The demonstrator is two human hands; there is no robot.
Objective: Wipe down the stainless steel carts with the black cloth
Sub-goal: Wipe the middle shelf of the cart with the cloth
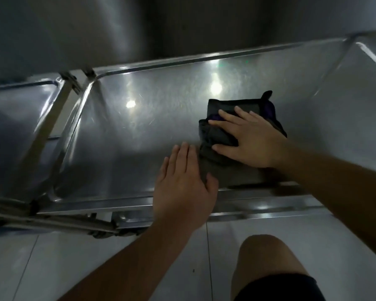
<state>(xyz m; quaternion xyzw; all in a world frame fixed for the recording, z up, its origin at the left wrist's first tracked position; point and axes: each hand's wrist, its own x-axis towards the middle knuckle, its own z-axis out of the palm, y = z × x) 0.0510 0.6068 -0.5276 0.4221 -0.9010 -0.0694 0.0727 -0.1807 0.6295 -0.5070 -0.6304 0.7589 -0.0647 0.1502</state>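
1. a steel cart (139,131) fills the middle of the view, its top a shallow tray with a raised rim; bright light spots reflect off the metal.
2. the cloth (224,135), black and folded in thick layers, lies on the cart top right of centre, toward the near rim.
3. the right hand (254,142) lies flat on the cloth, palm down, fingers straight and slightly spread, pointing left; it presses the cloth against the metal and curls round nothing.
4. the left hand (185,181) lies palm down on the cart top just left of the cloth, fingers straight and close together, pointing away from the person; its thumb rests on the cloth's near-left edge, and its wrist crosses the near rim.
5. a second cart (15,127) stands to the left, its upright posts touching or nearly touching the first cart's corner posts; which one i cannot tell.
6. part of a third tray (369,83) shows at the far right.
7. below the carts is a pale tiled floor (52,268); a bare knee (267,255) above dark shorts shows at the lower right.
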